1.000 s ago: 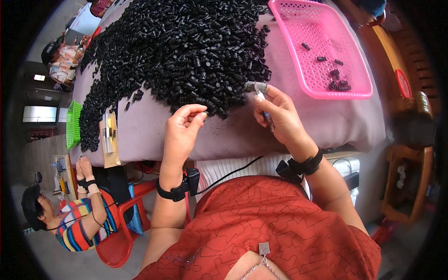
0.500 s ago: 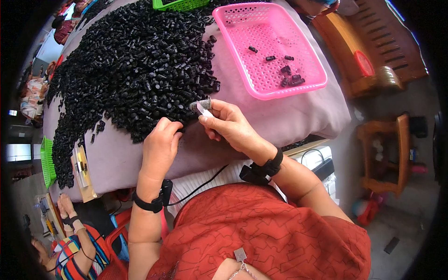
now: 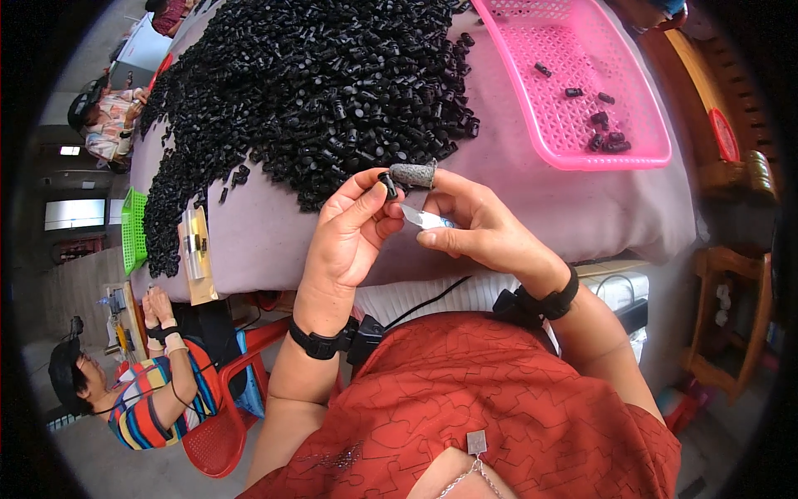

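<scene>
Between thumb and fingers, my left hand (image 3: 345,237) pinches a small black plastic piece (image 3: 387,185), a short cylinder like a cord lock. Close beside it, my right hand (image 3: 499,224) grips a small blade (image 3: 418,218) with a pale wrapped handle, its tip toward the left fingers. A grey knitted finger cover (image 3: 414,174) sits on my right index finger, at the black piece's upper end. Just beyond both hands spreads a large heap of similar black pieces (image 3: 332,100) on a mauve cloth (image 3: 515,200).
A pink basket (image 3: 544,154) with several black pieces stands at the far right. Left of the heap are a green basket (image 3: 134,229) and a packet of slim tools (image 3: 196,254). A co-worker in a striped shirt (image 3: 158,395) sits at lower left; a red chair (image 3: 218,437) is beside them.
My left hand has come away from the heap's edge, turned palm up, and now shows a black piece. My right hand has brought the blade beside it. The whole view has shifted.
</scene>
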Demonstrator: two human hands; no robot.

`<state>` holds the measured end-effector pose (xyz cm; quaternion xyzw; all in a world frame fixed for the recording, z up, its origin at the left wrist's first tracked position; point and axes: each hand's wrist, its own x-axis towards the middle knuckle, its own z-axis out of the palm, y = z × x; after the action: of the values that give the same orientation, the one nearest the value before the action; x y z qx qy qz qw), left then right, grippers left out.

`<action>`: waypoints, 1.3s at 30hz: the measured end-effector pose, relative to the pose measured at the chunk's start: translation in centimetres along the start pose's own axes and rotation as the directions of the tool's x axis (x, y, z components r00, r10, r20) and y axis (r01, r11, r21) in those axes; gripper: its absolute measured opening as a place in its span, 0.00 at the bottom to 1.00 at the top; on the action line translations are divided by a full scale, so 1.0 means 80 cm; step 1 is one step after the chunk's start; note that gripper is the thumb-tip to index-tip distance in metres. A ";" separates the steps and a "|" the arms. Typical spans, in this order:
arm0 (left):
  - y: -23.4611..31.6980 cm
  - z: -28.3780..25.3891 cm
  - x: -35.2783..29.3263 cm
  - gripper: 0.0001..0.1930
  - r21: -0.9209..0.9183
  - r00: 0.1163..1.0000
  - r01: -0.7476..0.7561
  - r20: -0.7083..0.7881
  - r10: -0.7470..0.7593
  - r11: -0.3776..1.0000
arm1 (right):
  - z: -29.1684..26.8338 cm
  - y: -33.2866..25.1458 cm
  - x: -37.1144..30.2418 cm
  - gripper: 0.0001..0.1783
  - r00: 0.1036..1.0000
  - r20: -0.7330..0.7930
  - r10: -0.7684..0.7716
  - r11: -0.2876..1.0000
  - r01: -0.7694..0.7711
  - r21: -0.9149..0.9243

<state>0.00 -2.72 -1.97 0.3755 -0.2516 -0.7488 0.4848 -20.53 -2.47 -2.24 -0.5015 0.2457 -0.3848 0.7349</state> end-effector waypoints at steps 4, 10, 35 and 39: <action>0.003 0.002 -0.005 0.13 -0.027 1.000 0.024 0.017 -0.024 0.999 | 0.000 0.001 -0.002 0.33 1.000 0.014 0.000 1.000 -0.001 0.022; -0.001 0.003 -0.008 0.17 -0.022 0.992 0.052 0.113 -0.049 0.998 | -0.001 -0.009 -0.006 0.34 0.992 0.098 0.082 0.987 -0.094 0.132; -0.014 -0.008 -0.008 0.20 -0.116 0.969 0.088 0.240 -0.058 0.989 | -0.001 0.000 -0.003 0.25 0.991 0.088 0.096 0.972 -0.112 0.205; -0.015 -0.009 -0.009 0.20 -0.126 0.967 0.081 0.252 -0.047 0.989 | 0.002 0.001 -0.003 0.26 0.993 0.085 0.080 0.980 -0.094 0.173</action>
<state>0.14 -1.63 -3.06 0.2529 -0.2466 -0.8205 0.4495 -20.59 -2.17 -2.24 -0.4375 0.2036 -0.3528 0.8017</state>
